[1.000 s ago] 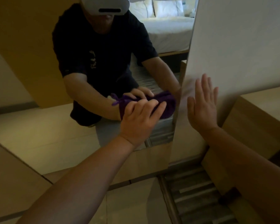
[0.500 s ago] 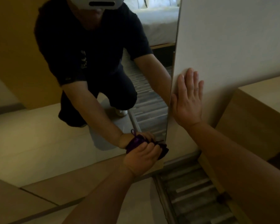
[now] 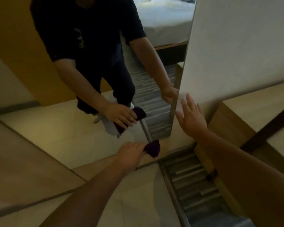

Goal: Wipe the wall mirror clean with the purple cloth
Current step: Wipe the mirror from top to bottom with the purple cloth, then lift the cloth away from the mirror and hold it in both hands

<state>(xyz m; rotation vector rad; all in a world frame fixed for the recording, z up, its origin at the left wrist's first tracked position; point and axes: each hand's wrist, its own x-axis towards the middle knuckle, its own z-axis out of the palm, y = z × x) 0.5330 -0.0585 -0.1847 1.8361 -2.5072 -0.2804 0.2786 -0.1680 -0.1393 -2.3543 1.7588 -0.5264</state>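
The wall mirror (image 3: 59, 128) fills the left and middle of the head view and reflects a person in dark clothes. My left hand (image 3: 129, 154) is shut on the bunched purple cloth (image 3: 152, 148), just in front of the mirror's bottom right corner and apart from the glass; its reflection shows higher up with a gap between. My right hand (image 3: 192, 118) is open with fingers spread, held close to the white wall (image 3: 236, 46) beside the mirror's right edge. Whether the palm touches the wall I cannot tell.
A wooden bedside unit (image 3: 256, 115) stands to the right against the wall. Pale floor tiles (image 3: 129, 207) lie below me, with a metal strip and striped carpet (image 3: 198, 190) to their right. A bed shows in the mirror's reflection.
My left hand swept the cloth down the mirror's right side to the bottom corner, then drew it off the glass. My right hand slid lower along the wall. The view tilted downward.
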